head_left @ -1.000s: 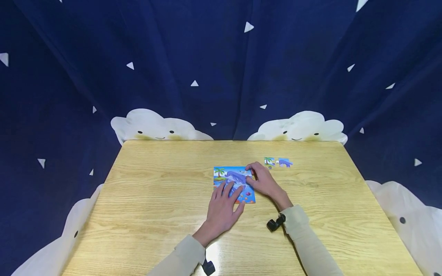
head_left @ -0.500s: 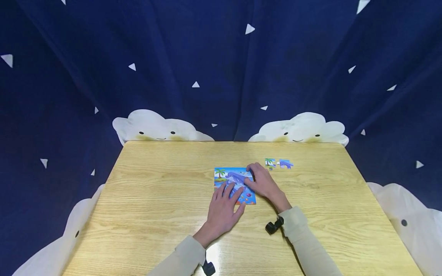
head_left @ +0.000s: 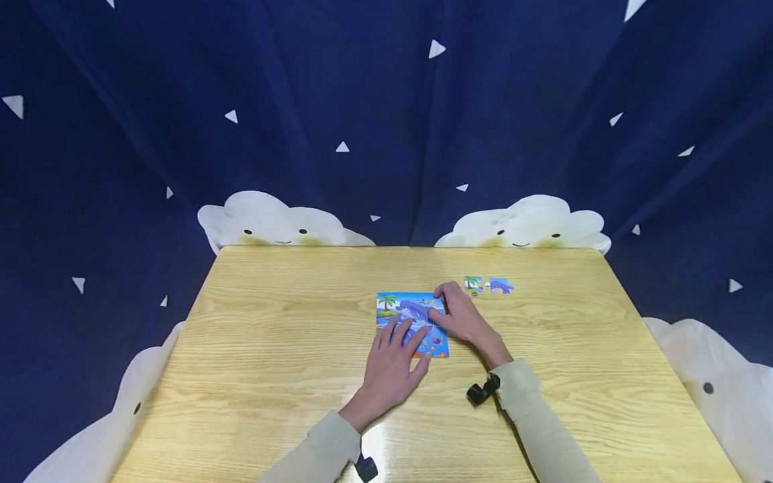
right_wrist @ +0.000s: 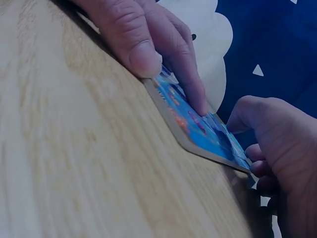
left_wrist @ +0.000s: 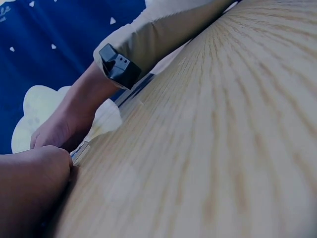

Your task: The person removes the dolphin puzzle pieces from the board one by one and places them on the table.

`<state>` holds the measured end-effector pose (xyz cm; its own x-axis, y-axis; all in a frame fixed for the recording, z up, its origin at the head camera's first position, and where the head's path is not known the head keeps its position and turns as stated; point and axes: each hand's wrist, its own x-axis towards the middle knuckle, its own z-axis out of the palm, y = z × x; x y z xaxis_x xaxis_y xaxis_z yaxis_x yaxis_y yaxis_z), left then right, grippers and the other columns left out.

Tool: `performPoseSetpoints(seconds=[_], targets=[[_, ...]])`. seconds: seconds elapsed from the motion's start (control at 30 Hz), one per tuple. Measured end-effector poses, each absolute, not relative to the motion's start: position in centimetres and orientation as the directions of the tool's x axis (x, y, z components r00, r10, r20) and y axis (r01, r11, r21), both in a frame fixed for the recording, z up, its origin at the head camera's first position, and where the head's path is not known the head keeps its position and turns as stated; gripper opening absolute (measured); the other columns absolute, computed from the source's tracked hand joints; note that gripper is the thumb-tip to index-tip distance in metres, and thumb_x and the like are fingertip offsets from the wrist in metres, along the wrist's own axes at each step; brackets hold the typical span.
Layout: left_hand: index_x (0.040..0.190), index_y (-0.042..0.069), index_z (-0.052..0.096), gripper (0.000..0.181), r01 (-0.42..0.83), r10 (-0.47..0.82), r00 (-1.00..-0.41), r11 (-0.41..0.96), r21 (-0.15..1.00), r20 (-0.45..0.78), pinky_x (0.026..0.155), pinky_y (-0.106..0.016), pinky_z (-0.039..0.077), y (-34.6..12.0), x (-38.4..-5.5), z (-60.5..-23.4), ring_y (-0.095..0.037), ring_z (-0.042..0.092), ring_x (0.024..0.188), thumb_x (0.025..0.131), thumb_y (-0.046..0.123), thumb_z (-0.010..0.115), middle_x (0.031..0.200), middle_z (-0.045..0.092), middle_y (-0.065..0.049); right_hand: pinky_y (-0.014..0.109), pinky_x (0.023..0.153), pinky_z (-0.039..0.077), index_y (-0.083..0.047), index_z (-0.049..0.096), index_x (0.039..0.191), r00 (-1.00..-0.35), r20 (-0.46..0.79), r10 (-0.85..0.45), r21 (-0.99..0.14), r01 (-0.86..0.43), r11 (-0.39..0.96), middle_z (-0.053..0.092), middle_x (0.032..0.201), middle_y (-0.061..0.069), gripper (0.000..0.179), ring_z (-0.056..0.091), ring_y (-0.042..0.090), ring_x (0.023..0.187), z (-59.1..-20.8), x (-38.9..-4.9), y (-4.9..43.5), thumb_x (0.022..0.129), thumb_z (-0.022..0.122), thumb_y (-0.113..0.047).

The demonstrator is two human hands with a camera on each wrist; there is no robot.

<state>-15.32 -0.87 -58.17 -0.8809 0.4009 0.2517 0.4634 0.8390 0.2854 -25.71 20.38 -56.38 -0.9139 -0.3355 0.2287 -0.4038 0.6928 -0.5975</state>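
Two forearms in beige sleeves point(head_left: 319, 451) reach in from the bottom of the head view, each with a small black wrist camera point(head_left: 480, 391) strapped on near the cuff. Both belong to a person working at a wooden table point(head_left: 260, 362) with pale, wavy grain.

The left hand point(head_left: 389, 372) lies palm down, fingers straight and spread across the lower left part of a dolphin jigsaw puzzle point(head_left: 415, 310); its thumb is at the near edge. The right hand point(head_left: 460, 315) is curled round the puzzle's upper right side, thumb on the printed face and the other fingers bent at the edge; whether it pinches a single piece cannot be told. The hands are apart, close to each other.

The puzzle sits flat, slightly right of the table's middle, on a thin board with a rounded corner. Its picture shows purple dolphins in blue sea, a palm tree at upper left and orange shapes along the near edge.

Just beyond the right hand, a palm-tree piece point(head_left: 472, 282) and a dolphin piece point(head_left: 500, 286) lie side by side, too small to tell if they touch.

Past the table's far edge hangs a navy curtain point(head_left: 290, 80) with white triangles and smiling white clouds point(head_left: 525, 225).
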Motion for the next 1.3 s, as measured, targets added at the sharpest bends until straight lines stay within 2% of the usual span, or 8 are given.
performPoseSetpoints(seconds=[0.2, 0.37, 0.63, 0.8, 1.03, 1.3], targets=[[0.156, 0.032, 0.050, 0.055, 0.467, 0.396, -0.876, 0.838, 0.281, 0.275, 0.120, -0.053, 0.030, -0.9, -15.4, -58.3, -0.035, 0.032, 0.152, 0.107, 0.055, 0.041, 0.158, 0.045, -0.006, 0.038, 0.079, 0.042, -0.002, 0.061, 0.111, -0.917, 0.235, -0.323, -0.638, -0.396, 0.660, 0.053, 0.098, 0.010, 0.017, 0.048, 0.023, 0.089, -56.4, -26.0, 20.2, 0.104, 0.059, -0.017], [0.155, 0.032, 0.050, 0.054, 0.470, 0.394, -0.874, 0.835, 0.287, 0.285, 0.119, -0.054, 0.031, -0.9, -15.4, -58.3, -0.035, 0.033, 0.151, 0.106, 0.054, 0.042, 0.157, 0.046, -0.006, 0.037, 0.078, 0.045, -0.003, 0.063, 0.109, -0.932, 0.210, -0.296, -0.682, -0.356, 0.639, 0.058, 0.097, 0.009, 0.013, 0.052, 0.021, 0.087, -56.2, -26.1, 20.3, 0.107, 0.052, -0.011], [0.155, 0.033, 0.050, 0.054, 0.463, 0.392, -0.877, 0.845, 0.267, 0.279, 0.120, -0.052, 0.031, -0.7, -15.4, -58.3, -0.034, 0.033, 0.151, 0.106, 0.054, 0.044, 0.157, 0.046, -0.006, 0.028, 0.063, 0.044, -0.001, 0.066, 0.115, -0.924, 0.245, -0.295, -0.707, -0.378, 0.598, 0.063, 0.087, 0.004, 0.016, 0.051, 0.013, 0.068, -56.2, -26.4, 20.5, 0.102, 0.061, -0.009], [0.155, 0.032, 0.050, 0.054, 0.462, 0.393, -0.878, 0.845, 0.268, 0.275, 0.120, -0.052, 0.031, -0.8, -15.3, -58.2, -0.034, 0.033, 0.152, 0.106, 0.053, 0.044, 0.156, 0.046, -0.006, 0.026, 0.065, 0.044, 0.000, 0.069, 0.117, -0.917, 0.222, -0.331, -0.717, -0.384, 0.582, 0.063, 0.088, 0.003, 0.019, 0.051, 0.012, 0.069, -56.1, -26.4, 20.8, 0.101, 0.064, -0.008], [0.156, 0.032, 0.049, 0.055, 0.460, 0.397, -0.880, 0.849, 0.260, 0.260, 0.120, -0.052, 0.030, -0.8, -15.4, -58.3, -0.035, 0.032, 0.152, 0.106, 0.055, 0.042, 0.157, 0.045, -0.006, 0.025, 0.065, 0.044, -0.003, 0.063, 0.124, -0.895, 0.124, -0.429, -0.789, -0.351, 0.504, 0.060, 0.096, 0.007, 0.040, 0.052, 0.015, 0.074, -55.5, -26.2, 21.7, 0.087, 0.079, -0.003], [0.157, 0.033, 0.049, 0.056, 0.455, 0.394, -0.884, 0.850, 0.266, 0.252, 0.122, -0.051, 0.029, -0.8, -15.4, -58.2, -0.035, 0.032, 0.152, 0.106, 0.056, 0.040, 0.159, 0.044, -0.005, 0.023, 0.064, 0.044, -0.004, 0.064, 0.129, -0.894, 0.100, -0.436, -0.821, -0.322, 0.472, 0.062, 0.095, 0.007, 0.043, 0.055, 0.017, 0.074, -55.3, -26.3, 21.9, 0.089, 0.080, -0.006]])
